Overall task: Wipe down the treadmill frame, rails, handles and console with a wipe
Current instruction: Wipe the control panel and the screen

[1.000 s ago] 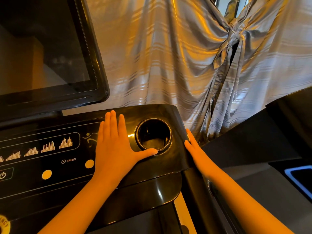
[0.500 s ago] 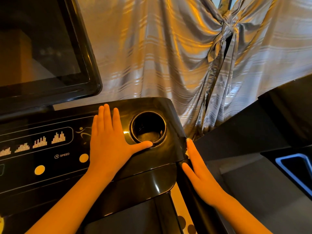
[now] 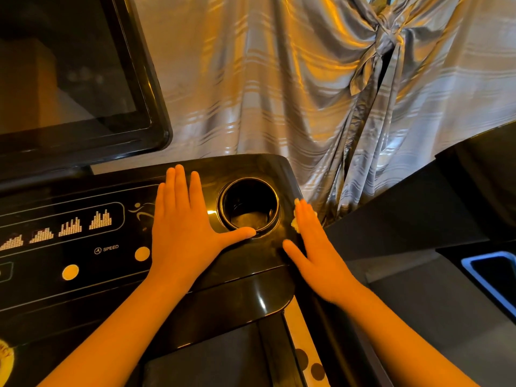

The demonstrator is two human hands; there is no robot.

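Observation:
The glossy black treadmill console (image 3: 83, 247) fills the lower left, with a round cup holder (image 3: 249, 208) near its right end. My left hand (image 3: 181, 227) lies flat on the console, thumb touching the cup holder's rim. My right hand (image 3: 312, 247) presses flat with straight fingers on the console's right edge. A crumpled pale wipe (image 3: 295, 223) shows beside and under its fingers. The right side rail (image 3: 326, 344) runs down from under that hand.
A dark screen (image 3: 69, 79) stands tilted above the console at the upper left. A grey striped curtain (image 3: 307, 93), tied in a knot, hangs behind. Another dark machine (image 3: 460, 205) with a blue-edged recess (image 3: 485, 272) sits to the right.
My right hand slid down the side rail, then came back up onto the console's right edge beside the cup holder. My left hand stayed flat in place.

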